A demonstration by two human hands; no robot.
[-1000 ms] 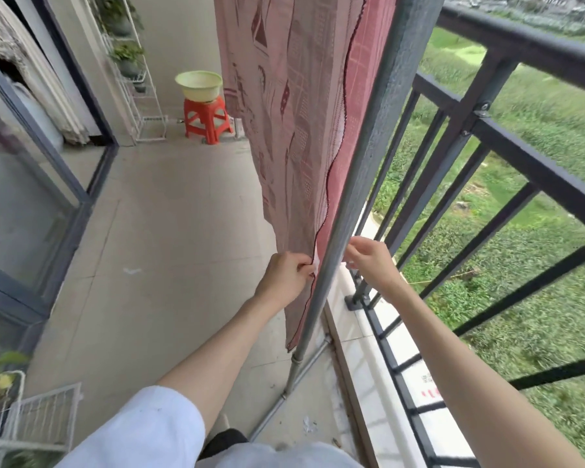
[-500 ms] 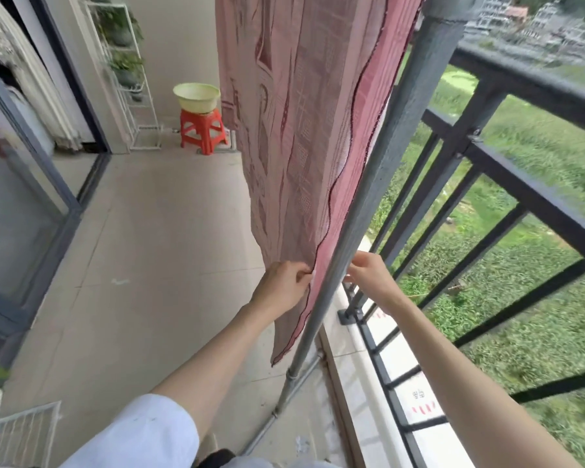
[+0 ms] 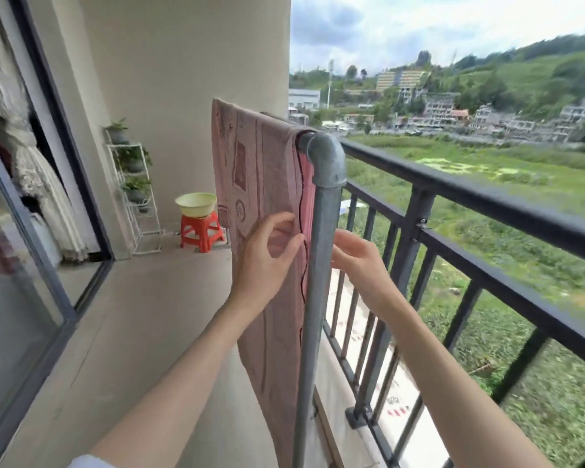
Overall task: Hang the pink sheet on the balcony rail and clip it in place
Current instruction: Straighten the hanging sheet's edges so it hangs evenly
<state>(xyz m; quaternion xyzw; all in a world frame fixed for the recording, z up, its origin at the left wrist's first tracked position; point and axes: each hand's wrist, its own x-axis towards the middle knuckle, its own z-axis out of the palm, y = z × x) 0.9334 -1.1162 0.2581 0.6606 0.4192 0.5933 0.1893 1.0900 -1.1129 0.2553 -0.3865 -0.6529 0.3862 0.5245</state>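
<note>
Since a sec ago, head view: both hands have let go of the hem and risen. Your left hand [image 3: 267, 255], fingers loose, brushes the pink sheet [image 3: 260, 184] draped over the pipe rail [image 3: 325, 211]; right hand [image 3: 358, 261] at 3 o'clock, relaxed, empty. No clip visible yet.

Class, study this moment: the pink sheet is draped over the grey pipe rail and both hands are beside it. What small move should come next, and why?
Probably fetch a clip. The pink patterned sheet already hangs over the grey metal pipe rail, and no clip shows on it. The left hand lies against the cloth with fingers spread; the right hand is open behind the pipe, holding nothing. No clip is in view.
</note>
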